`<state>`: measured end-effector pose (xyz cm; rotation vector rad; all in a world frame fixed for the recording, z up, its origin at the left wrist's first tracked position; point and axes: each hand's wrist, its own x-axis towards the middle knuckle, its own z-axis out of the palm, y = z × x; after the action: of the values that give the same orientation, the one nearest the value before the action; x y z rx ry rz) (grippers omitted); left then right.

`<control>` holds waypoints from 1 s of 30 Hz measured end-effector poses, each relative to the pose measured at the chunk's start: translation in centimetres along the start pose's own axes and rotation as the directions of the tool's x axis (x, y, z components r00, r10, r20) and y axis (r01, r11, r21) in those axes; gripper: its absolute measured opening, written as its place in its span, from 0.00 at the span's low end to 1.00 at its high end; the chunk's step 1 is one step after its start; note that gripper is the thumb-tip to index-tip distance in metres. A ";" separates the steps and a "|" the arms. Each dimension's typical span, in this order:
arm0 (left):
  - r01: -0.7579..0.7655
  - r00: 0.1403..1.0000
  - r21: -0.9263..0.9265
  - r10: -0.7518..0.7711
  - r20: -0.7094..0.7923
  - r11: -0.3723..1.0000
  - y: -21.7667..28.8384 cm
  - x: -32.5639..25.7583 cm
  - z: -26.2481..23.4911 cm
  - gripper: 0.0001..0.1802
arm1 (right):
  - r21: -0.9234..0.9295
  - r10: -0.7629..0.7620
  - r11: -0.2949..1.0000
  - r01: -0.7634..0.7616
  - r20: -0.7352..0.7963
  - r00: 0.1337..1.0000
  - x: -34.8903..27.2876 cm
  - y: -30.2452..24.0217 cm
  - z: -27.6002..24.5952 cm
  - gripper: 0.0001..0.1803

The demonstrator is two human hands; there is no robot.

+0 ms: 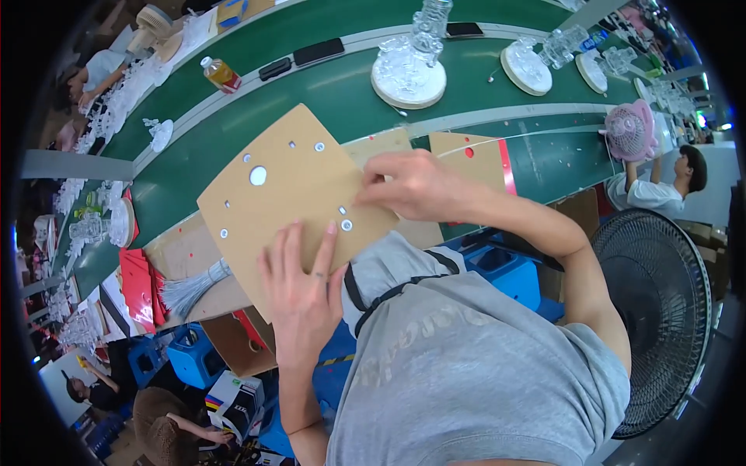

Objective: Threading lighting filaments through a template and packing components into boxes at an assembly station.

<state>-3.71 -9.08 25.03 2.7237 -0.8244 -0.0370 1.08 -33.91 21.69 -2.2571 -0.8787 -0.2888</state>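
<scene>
A tan cardboard sheet (pixel 287 186) is tilted in front of me, with one large round hole, small slots and several metal-ringed eyelets. My left hand (pixel 299 287) lies on its lower part, fingers stretched out over the surface. At the sheet's right edge my right hand (pixel 408 186) is closed in a pinch near a slot and an eyelet. What its fingertips hold is too small to make out. A bundle of thin silvery wires (pixel 194 289) rests on the bench to the left, beside red sheets (pixel 138 287).
Clear plastic pieces on round white bases (pixel 408 81) stand along the green bench (pixel 544 163). A second cardboard piece (pixel 470 159) with a red edge lies right. Beyond are a drink bottle (pixel 221 75) and a phone (pixel 318 51). A large black fan (pixel 653 318) stands right; people work nearby.
</scene>
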 end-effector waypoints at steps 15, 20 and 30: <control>-0.064 0.990 -0.067 0.071 0.119 0.996 -0.7 0.3 -0.8 0.30 | -0.158 -0.264 0.939 0.304 0.233 0.936 0.5 -0.5 -0.7 0.17; -0.081 0.986 -0.074 0.091 0.139 0.994 -0.9 0.5 -0.8 0.31 | -0.169 -0.318 0.909 0.382 0.312 0.895 1.2 -1.4 -0.9 0.17; -0.102 0.986 -0.090 0.113 0.119 0.991 -1.1 0.4 -0.5 0.29 | -0.117 -0.305 0.931 0.345 0.269 0.914 0.8 -0.5 -1.2 0.09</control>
<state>-2.72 -8.30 25.22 2.6152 -0.9809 -0.2152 1.34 -34.01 23.16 -2.3217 -1.4176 -0.2378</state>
